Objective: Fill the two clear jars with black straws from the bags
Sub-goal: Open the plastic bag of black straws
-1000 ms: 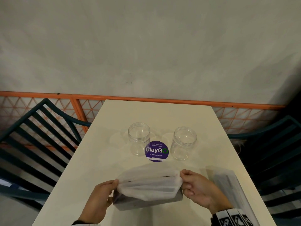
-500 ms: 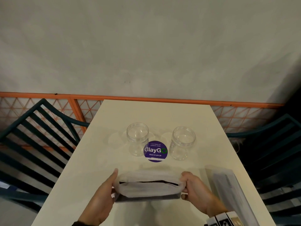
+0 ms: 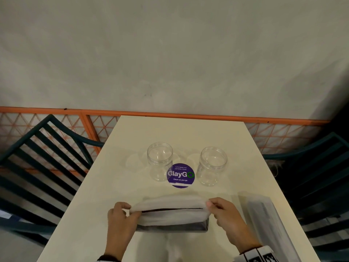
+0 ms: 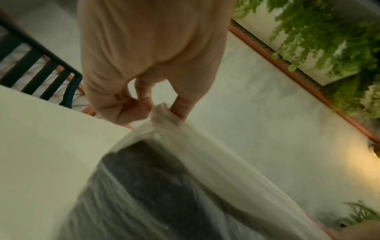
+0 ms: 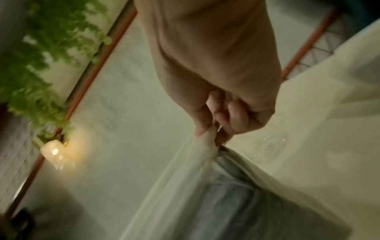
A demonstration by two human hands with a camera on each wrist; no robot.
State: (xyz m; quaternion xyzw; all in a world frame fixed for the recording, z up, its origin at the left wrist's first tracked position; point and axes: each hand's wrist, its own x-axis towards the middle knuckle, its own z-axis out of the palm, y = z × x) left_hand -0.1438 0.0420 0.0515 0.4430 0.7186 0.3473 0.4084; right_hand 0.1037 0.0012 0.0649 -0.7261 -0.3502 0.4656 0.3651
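while both hands' fingers pinch its ends, the bag (image 3: 171,214) lies crosswise, mouth up.

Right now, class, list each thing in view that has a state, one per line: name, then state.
Left jar: upright, lidless, empty.
Right jar: upright, lidless, empty.
Bag of straws: on table, mouth open a slit.
Second bag: lying flat, untouched.
Left hand: pinches bag's left corner.
Right hand: pinches bag's right corner.

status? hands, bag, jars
Left hand and right hand pinch opposite ends of the straw bag, mouth slightly open. Both jars empty. Second bag untouched. Nothing blocking.
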